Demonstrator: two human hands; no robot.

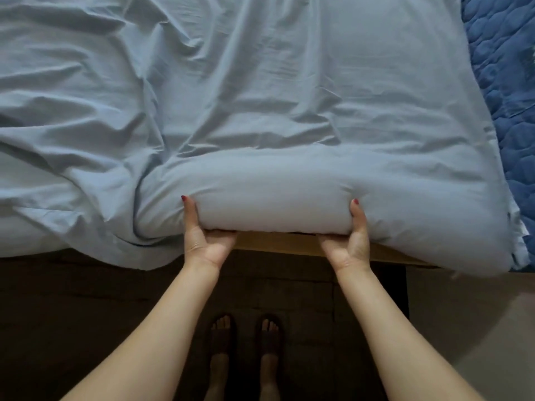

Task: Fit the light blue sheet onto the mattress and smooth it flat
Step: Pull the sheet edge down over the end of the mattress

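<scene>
Sandalled feet (244, 340) on dark floor, both hands at the bed's near edge
Left hand (204, 237) and right hand (351, 240) grasp the sheet-covered mattress edge (275, 206), thumbs up its sides, fingers beneath; light blue sheet (231, 96) lies wrinkled beyond

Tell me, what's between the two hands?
In the head view, a sheet-covered mattress edge bulges between the left hand and right hand.

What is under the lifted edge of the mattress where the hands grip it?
Below the mattress edge, between the left hand and right hand, a strip of tan bed base shows. The fingers are tucked underneath, hidden by the light blue sheet.
</scene>
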